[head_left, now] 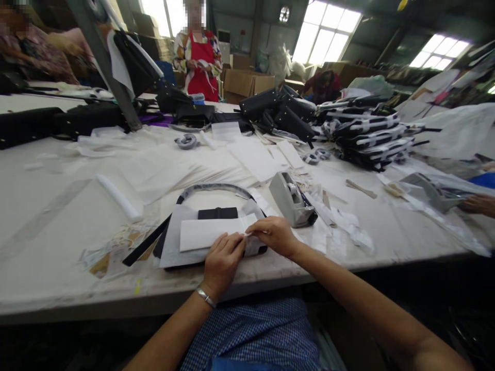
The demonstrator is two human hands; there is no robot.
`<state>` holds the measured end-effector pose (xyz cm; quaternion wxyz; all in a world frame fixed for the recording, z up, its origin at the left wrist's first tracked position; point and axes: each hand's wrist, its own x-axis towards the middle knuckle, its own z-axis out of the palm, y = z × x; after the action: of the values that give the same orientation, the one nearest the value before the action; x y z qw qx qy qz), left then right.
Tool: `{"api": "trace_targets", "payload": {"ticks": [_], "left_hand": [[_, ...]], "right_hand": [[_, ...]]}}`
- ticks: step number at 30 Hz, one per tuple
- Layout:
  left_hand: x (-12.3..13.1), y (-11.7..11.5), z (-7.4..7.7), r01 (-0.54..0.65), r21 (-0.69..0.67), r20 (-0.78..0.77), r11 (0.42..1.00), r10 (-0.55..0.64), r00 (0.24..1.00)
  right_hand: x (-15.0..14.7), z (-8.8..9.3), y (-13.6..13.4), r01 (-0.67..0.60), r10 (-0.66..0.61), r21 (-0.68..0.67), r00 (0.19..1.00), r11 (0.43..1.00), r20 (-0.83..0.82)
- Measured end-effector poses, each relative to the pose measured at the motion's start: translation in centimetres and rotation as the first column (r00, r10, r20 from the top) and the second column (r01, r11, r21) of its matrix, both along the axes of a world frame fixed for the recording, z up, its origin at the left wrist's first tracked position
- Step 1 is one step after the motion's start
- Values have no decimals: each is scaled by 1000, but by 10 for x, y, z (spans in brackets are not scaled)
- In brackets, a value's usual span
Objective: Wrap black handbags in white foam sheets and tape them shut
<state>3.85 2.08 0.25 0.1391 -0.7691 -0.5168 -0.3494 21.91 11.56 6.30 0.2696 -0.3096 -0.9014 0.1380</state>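
A black handbag (217, 212) lies on the near side of the table, partly covered by thin white tissue paper (170, 250). Its wrapped handle (216, 186) arches toward the far side, and a black strap (147, 239) sticks out left. Across the bag rests a folded white paper strip (204, 233). My left hand (224, 260) lies over the strip's lower edge, fingers extended and pressing down. At the strip's right end, my right hand (274, 234) pinches the paper between thumb and fingers. The two hands' fingertips nearly meet there.
A grey tape dispenser (292, 201) stands just right of the bag. A white roll (118, 198) and paper sheets (209, 167) lie around it. Black bags (367, 131) are piled at the back right. A person in a red apron (201, 64) stands across the table.
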Motion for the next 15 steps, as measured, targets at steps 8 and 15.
{"api": "trace_targets", "payload": {"ticks": [8, 15], "left_hand": [[2, 0, 5, -11, -15, 36, 1000, 11, 999], [0, -2, 5, -5, -58, 4, 998, 6, 1000]], "right_hand": [[-14, -2, 12, 82, -69, -155, 994, 984, 87], [-18, 4, 26, 49, -2, -214, 977, 976, 214]]}}
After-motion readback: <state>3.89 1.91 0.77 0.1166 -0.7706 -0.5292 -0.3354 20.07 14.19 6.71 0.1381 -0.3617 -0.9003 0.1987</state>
